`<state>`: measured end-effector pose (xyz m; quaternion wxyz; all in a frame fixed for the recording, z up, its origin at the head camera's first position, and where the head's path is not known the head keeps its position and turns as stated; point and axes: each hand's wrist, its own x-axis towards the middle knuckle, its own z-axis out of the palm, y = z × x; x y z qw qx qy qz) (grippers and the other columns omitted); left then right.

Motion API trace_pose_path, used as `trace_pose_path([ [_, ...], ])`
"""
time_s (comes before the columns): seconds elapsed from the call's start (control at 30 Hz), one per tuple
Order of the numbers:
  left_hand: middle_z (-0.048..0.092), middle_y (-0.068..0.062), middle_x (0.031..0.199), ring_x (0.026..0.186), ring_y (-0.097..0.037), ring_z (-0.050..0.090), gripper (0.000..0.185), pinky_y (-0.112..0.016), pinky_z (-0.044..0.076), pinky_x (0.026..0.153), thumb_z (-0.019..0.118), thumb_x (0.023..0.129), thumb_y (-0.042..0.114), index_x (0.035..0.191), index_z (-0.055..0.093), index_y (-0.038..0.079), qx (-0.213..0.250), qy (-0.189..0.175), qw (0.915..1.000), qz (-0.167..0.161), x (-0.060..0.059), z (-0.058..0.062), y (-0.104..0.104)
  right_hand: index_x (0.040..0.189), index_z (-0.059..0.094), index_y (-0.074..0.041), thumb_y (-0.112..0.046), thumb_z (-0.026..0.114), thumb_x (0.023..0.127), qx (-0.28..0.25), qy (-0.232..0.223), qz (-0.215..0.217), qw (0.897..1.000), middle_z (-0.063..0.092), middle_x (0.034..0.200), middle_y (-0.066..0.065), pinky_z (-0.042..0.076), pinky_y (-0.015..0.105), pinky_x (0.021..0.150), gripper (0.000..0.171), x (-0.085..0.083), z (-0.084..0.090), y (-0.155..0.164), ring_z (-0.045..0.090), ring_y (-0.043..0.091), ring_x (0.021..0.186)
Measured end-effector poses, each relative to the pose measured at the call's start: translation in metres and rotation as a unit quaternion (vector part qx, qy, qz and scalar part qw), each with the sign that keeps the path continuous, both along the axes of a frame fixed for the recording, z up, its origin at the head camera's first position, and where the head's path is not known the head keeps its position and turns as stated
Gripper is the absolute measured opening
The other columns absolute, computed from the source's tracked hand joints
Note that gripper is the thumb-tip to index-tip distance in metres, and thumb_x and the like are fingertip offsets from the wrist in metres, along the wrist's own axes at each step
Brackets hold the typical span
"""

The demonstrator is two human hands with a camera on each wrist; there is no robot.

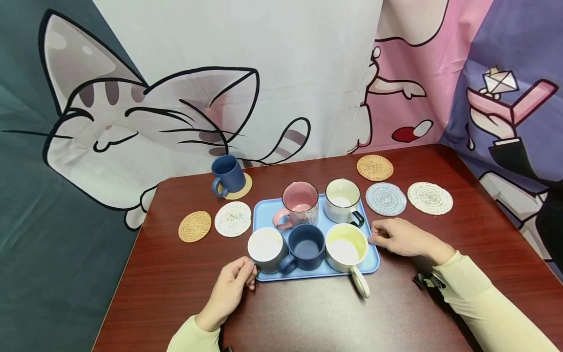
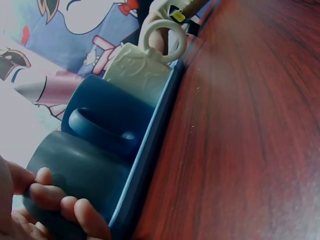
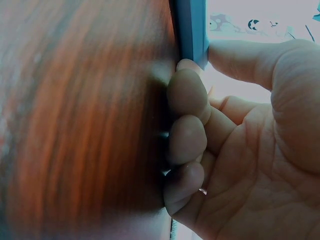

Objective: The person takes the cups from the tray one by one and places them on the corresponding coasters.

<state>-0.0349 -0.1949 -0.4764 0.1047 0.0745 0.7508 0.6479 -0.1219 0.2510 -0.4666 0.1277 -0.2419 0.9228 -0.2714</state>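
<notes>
A light blue tray (image 1: 321, 272) lies on the table with several mugs on it. My left hand (image 1: 233, 283) grips the tray's front left corner beside a grey mug (image 1: 271, 263) with a white inside; its fingers curl close to that mug in the left wrist view. At the tray's right edge, my right hand (image 1: 401, 238) pinches the rim between thumb and fingers. Along the front stand a dark blue mug (image 1: 306, 261) and a cream mug (image 1: 338, 261) whose handle juts over the front rim. Behind them are a pink mug (image 1: 303, 211) and a white mug (image 1: 339, 212) with a black handle.
Another blue mug (image 1: 228, 176) stands on a tan coaster (image 1: 247, 187) at the back left. A straw coaster (image 1: 195, 227) and a speckled white coaster (image 1: 233, 219) lie nearby. Right of the tray are tan (image 1: 375, 167), grey-blue (image 1: 385, 199) and white (image 1: 429, 198) coasters. A printed curtain (image 1: 316, 73) hangs behind.
</notes>
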Motion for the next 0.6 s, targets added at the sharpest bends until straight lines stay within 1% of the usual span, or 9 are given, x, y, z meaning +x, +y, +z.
trace_pose_path([
  [0.1, 0.044, -0.001, 0.069, 0.064, -0.006, 0.05, 0.038, -0.023, 0.054, 0.062, 0.045, 0.111, 0.016, 0.085, 0.052, -0.012, 0.002, -0.005, 0.9998, 0.017, -0.0006, -0.0015, 0.0032, 0.076, 0.053, -0.023, -0.027, 0.072, 0.098, 0.0, 0.0, -0.002, 1.0, 0.04, 0.062, -0.016, 0.031, 0.02, 0.055, 0.029, -0.0001, -0.0002, 0.0006, 0.038, -0.002, 0.056],
  [0.17, 0.044, -0.001, 0.069, 0.063, -0.01, 0.05, 0.04, -0.024, 0.053, 0.061, 0.045, 0.112, 0.017, 0.082, 0.05, -0.01, 0.002, -0.004, 0.9996, 0.029, -0.0013, -0.0026, 0.0051, 0.076, 0.053, -0.023, -0.027, 0.071, 0.098, 0.0, 0.0, -0.002, 1.0, 0.04, 0.062, -0.016, 0.031, 0.02, 0.055, 0.029, -0.0001, -0.0004, 0.0009, 0.038, -0.002, 0.056],
  [0.27, 0.043, -0.004, 0.069, 0.061, -0.018, 0.05, 0.042, -0.027, 0.051, 0.06, 0.044, 0.112, 0.017, 0.077, 0.048, -0.006, -0.006, 0.008, 0.9987, 0.05, -0.0028, -0.0041, 0.007, 0.076, 0.054, -0.023, -0.028, 0.071, 0.098, 0.001, -0.001, -0.001, 1.0, 0.04, 0.063, -0.015, 0.031, 0.02, 0.055, 0.029, -0.0003, -0.0004, 0.0013, 0.038, -0.002, 0.057],
  [0.37, 0.043, -0.007, 0.067, 0.061, -0.024, 0.05, 0.041, -0.029, 0.05, 0.059, 0.044, 0.111, 0.014, 0.074, 0.046, -0.004, -0.01, 0.018, 0.9974, 0.069, -0.0041, -0.0054, 0.0078, 0.076, 0.054, -0.023, -0.028, 0.071, 0.098, 0.001, -0.001, 0.0, 1.0, 0.041, 0.063, -0.015, 0.031, 0.02, 0.056, 0.028, -0.0005, -0.0003, 0.0013, 0.038, -0.002, 0.057],
  [0.47, 0.041, -0.009, 0.066, 0.059, -0.023, 0.049, 0.04, -0.028, 0.048, 0.058, 0.044, 0.11, 0.01, 0.073, 0.045, -0.005, -0.007, 0.022, 0.9958, 0.088, -0.0055, -0.0064, 0.0082, 0.076, 0.054, -0.023, -0.028, 0.071, 0.098, 0.0, -0.001, 0.0, 1.0, 0.041, 0.063, -0.015, 0.032, 0.02, 0.056, 0.028, -0.0007, -0.0002, 0.0012, 0.038, -0.001, 0.057],
  [0.6, 0.037, -0.012, 0.064, 0.059, -0.022, 0.048, 0.041, -0.026, 0.047, 0.058, 0.044, 0.11, 0.009, 0.073, 0.042, -0.007, 0.011, 0.018, 0.9932, 0.115, -0.0076, -0.007, 0.0086, 0.076, 0.054, -0.023, -0.027, 0.071, 0.098, -0.002, -0.001, 0.0, 1.0, 0.041, 0.063, -0.015, 0.032, 0.02, 0.056, 0.029, -0.0005, -0.0007, 0.0009, 0.038, -0.002, 0.057],
])
